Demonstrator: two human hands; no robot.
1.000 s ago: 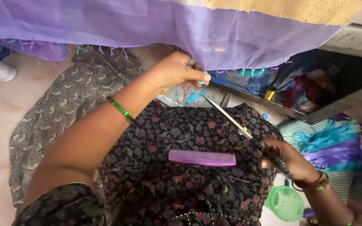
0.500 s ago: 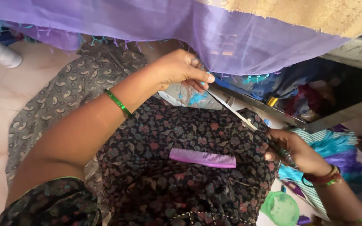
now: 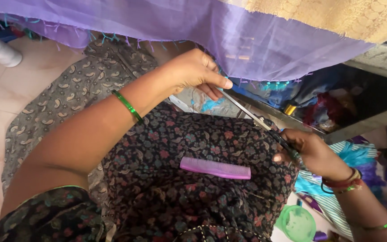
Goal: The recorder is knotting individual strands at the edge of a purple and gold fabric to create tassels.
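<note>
Steel blades of the scissors [image 3: 251,115] run slantwise between our two hands. Our right hand [image 3: 307,150] is clamped around the dark handles at the lower end, fingers curled tight. Our left hand [image 3: 195,74] is pinched together at the blade tips, thumb pressed against the fingers on the fringed lower edge of the purple cloth [image 3: 256,42], which hangs across the top of the view; whether a thread sits in the pinch we cannot tell. A green bangle [image 3: 127,106] circles our left forearm, and red and green bangles [image 3: 343,183] sit on the right wrist. Below the scissors, a purple comb [image 3: 215,168] lies flat on our lap, on the dark floral dress [image 3: 193,197], well apart from both hands. To the left, a grey paisley fabric [image 3: 68,98] spreads over the tiled floor [image 3: 14,85]. At lower right sits a green round lid [image 3: 297,222], near striped turquoise cloth [image 3: 332,201].
</note>
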